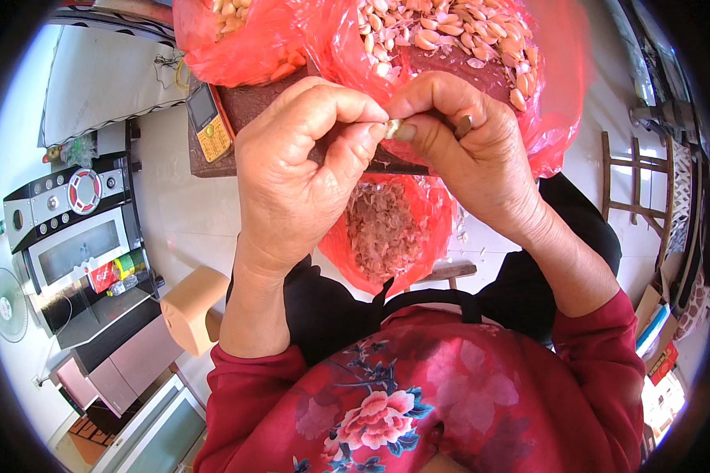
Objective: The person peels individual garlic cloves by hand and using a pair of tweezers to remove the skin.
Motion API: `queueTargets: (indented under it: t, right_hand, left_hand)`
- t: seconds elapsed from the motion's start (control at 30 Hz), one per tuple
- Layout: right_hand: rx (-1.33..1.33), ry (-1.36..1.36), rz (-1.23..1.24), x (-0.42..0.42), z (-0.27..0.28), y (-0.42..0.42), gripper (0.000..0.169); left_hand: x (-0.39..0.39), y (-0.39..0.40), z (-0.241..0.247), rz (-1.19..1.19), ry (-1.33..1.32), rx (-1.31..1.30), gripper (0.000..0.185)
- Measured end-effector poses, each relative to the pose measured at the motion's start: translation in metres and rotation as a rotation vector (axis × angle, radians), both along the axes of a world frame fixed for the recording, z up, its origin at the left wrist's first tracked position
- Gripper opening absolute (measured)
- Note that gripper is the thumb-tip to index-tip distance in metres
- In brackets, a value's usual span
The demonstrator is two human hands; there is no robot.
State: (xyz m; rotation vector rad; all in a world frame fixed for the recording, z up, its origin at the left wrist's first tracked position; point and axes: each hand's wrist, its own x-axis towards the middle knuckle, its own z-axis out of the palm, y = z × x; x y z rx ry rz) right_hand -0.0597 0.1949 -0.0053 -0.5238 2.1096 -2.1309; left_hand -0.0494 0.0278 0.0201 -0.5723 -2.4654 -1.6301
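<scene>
A small pale garlic clove (392, 128) is pinched between the fingertips of my left hand (307, 159) and my right hand (473, 142), above the near edge of a dark brown table (260, 97). Tucked in the curled fingers of my right hand is a small metal piece (463, 127), mostly hidden. Beyond my hands, many unpeeled garlic cloves (485, 29) lie on a red plastic bag (559, 112). Peeled cloves (232, 18) sit in another red bag (242, 56) at the left. Below my hands, a red bag (432, 248) holds garlic skins (384, 230).
A yellow keypad phone (211, 122) lies at the table's left edge. On the floor to the left is a tan plastic stool (192, 307); a wooden frame (636, 159) stands at the right. Shelving with a speaker panel (65, 192) and a fan (7, 304) are farther left.
</scene>
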Motion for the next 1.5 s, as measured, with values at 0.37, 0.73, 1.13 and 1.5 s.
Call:
queueTargets:
  t: [0.37,0.73,1.13,1.5]
  right_hand:
    - [0.184,0.268,-0.086,-0.001,-0.009,0.002,0.011]
    - [-0.043,-0.086,-0.040,0.003,0.002,0.000,0.005]
    - [0.117,0.118,-0.101,-0.001,-0.003,0.002,0.009]
    - [0.186,0.239,-0.099,-0.003,-0.006,0.005,0.011]
  left_hand:
    - [0.000,0.012,-0.004,0.132,0.080,-0.107,0.010]
    - [0.003,0.017,-0.003,0.195,-0.281,0.204,0.004]
    - [-0.001,0.011,-0.003,0.097,-0.097,0.056,0.005]
    - [-0.004,0.013,-0.005,0.087,0.074,-0.133,0.011]
